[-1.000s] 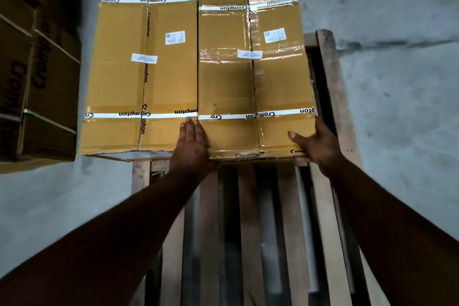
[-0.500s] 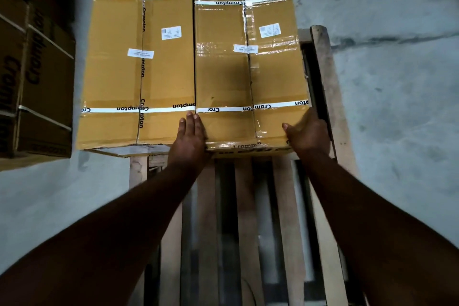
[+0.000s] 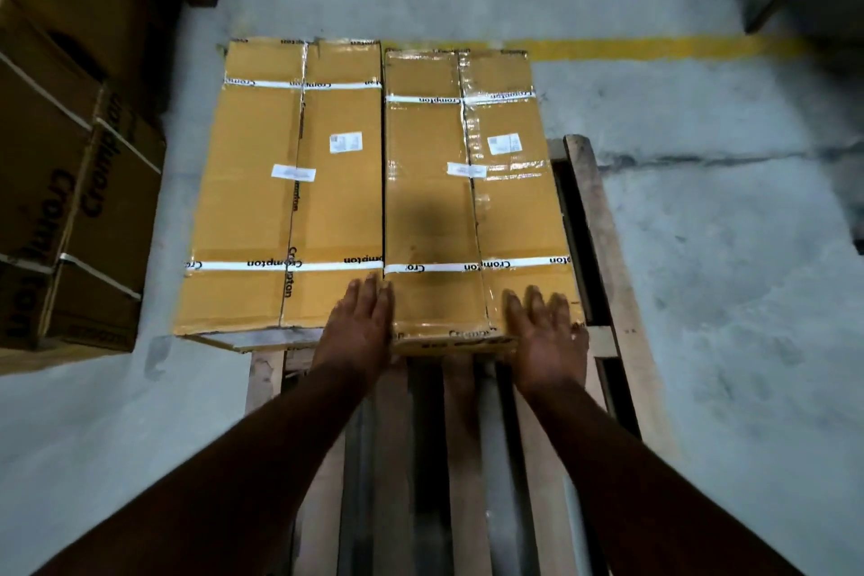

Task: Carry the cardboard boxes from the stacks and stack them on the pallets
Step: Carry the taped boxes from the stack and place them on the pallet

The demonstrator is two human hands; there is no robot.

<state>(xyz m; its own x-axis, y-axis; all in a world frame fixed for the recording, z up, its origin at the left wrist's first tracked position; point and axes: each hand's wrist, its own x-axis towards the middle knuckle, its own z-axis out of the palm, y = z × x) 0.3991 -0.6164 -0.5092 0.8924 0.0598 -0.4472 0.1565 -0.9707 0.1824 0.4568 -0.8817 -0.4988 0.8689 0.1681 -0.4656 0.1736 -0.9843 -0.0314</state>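
Note:
Two long yellow-brown cardboard boxes lie side by side on a wooden pallet point(image 3: 603, 220). The left box point(image 3: 290, 201) overhangs the pallet's left edge. The right box point(image 3: 472, 210) is wrapped in clear tape. My left hand point(image 3: 360, 327) lies flat with straight fingers at the near end, over the seam between the two boxes. My right hand point(image 3: 547, 332) rests flat with spread fingers on the near right corner of the right box. Both forearms reach out over the bare pallet slats.
A stack of brown cardboard boxes point(image 3: 70, 182) stands at the left, close to the left box. Grey concrete floor point(image 3: 724, 295) lies to the right, crossed by a yellow line point(image 3: 654, 47). Dark furniture legs stand at the far right top.
My right hand moved from the box's right side up onto its top near corner, fingers now flat. The camera rose and pulled back, so more floor shows beyond the boxes.

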